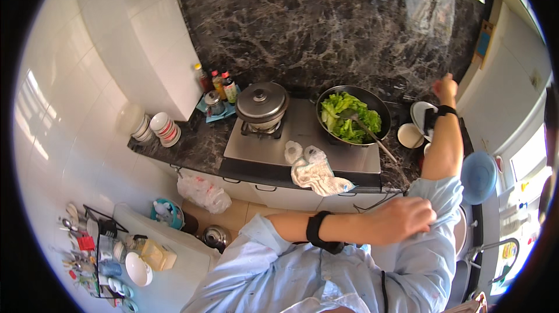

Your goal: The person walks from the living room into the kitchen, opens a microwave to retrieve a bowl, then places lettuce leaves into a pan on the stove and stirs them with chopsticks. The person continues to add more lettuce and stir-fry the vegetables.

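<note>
Across my body reaches my left hand (404, 222), its fingers curled beside the rolled light-blue sleeve (432, 197) of my right arm; whether they pinch the cloth is hidden. My right hand (446, 87) is raised at the far right near the dark marble backsplash, a loose fist with nothing visible in it. Below it are a white lidded or plate-like dish (420, 114) and a cream bowl (409, 135). Leafy greens (345, 123) fill a black wok (388, 127) on the stove, with a metal spatula (379, 142) resting in them.
A lidded pot (261, 102) stands on the left burner, sauce bottles (228, 88) beside it. A crumpled cloth (318, 175) hangs over the stove's front edge. Stacked bowls (165, 129) stand at left. A blue basin (479, 177) and a faucet (502, 243) are at right.
</note>
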Action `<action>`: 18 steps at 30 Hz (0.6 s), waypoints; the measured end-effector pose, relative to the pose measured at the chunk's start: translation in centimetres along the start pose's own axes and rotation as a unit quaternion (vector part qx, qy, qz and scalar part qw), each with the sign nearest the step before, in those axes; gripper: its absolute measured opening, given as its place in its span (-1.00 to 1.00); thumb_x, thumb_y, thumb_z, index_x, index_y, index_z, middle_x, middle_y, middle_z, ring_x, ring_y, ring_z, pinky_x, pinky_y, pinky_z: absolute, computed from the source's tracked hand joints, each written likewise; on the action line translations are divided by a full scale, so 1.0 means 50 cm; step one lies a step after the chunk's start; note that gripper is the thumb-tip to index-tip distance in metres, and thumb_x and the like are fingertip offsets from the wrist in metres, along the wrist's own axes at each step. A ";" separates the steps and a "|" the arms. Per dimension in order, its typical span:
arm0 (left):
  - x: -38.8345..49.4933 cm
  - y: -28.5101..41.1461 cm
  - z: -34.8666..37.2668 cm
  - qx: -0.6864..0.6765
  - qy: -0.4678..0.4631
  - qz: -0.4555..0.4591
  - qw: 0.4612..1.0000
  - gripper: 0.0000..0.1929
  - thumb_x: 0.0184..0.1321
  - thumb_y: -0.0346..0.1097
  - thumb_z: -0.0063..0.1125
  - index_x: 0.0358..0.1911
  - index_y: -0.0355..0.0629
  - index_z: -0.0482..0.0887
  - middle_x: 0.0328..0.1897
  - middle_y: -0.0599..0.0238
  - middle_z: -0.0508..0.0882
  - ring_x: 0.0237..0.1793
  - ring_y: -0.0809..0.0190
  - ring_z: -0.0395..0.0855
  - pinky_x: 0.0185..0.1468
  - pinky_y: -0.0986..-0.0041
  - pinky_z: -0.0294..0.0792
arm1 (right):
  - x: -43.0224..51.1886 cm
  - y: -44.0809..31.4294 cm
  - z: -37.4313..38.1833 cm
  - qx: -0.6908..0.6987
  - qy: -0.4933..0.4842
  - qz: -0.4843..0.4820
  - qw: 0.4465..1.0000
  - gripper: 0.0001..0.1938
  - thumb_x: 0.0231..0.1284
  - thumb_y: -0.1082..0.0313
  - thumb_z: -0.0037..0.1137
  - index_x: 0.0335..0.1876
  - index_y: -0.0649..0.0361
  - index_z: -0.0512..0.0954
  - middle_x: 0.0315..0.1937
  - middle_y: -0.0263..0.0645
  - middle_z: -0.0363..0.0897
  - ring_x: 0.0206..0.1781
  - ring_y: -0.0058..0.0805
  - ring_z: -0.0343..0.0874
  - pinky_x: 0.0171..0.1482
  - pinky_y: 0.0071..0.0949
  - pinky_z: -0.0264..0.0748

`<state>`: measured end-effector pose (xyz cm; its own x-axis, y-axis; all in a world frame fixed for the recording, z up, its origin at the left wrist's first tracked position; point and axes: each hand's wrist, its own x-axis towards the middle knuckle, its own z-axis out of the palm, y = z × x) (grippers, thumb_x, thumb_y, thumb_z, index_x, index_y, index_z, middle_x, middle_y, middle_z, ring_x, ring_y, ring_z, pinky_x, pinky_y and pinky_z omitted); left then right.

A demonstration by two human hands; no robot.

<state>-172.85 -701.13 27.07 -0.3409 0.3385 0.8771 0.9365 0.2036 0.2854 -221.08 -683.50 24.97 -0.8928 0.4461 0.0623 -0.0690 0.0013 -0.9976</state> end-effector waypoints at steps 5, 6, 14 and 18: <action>-0.056 -0.083 -0.012 -0.092 0.035 -0.050 0.994 -0.77 -0.02 -0.53 0.16 -0.26 -0.26 0.46 -0.24 0.08 0.46 -0.22 -0.07 0.47 -0.15 0.24 0.37 | 0.151 -0.007 -0.027 0.502 -0.057 0.097 0.857 -0.79 0.26 0.38 -0.29 -0.19 0.30 0.41 -0.33 -0.11 0.55 -0.36 -0.26 0.56 -0.27 -0.35 0.60; -0.062 -0.090 -0.004 -0.080 0.026 -0.036 0.996 -0.80 -0.01 -0.53 0.14 -0.28 -0.26 0.47 -0.27 0.08 0.46 -0.24 -0.08 0.47 -0.16 0.23 0.38 | 0.160 -0.007 -0.027 0.711 -0.098 0.227 0.659 -0.78 0.25 0.37 -0.27 -0.17 0.28 0.44 -0.30 -0.13 0.57 -0.31 -0.27 0.58 -0.25 -0.35 0.60; -0.089 -0.048 0.003 -0.090 0.160 -0.148 0.972 -0.78 -0.06 -0.51 0.17 -0.29 -0.26 0.49 -0.22 0.07 0.52 -0.24 -0.03 0.54 -0.21 0.27 0.41 | 0.048 -0.021 0.030 0.782 0.073 0.366 -0.499 -0.77 0.16 0.40 -0.06 -0.16 0.14 0.63 -0.10 -0.11 0.65 -0.05 -0.23 0.66 -0.07 -0.27 0.61; -0.077 -0.057 -0.021 0.039 0.218 -0.097 0.970 -0.80 -0.10 -0.46 0.18 -0.35 -0.26 0.52 -0.26 0.11 0.54 -0.25 0.00 0.55 -0.21 0.28 0.42 | 0.010 -0.008 0.081 0.773 0.072 0.371 -0.510 -0.80 0.09 0.44 0.05 -0.20 0.06 0.66 -0.12 -0.18 0.66 -0.03 -0.19 0.64 -0.04 -0.25 0.61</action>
<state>-174.12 -704.00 23.28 -0.4264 -0.1310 0.8950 0.8438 0.2988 0.4457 -223.33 -686.92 25.50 -0.9075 -0.2599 0.3298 -0.0775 0.8756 0.4767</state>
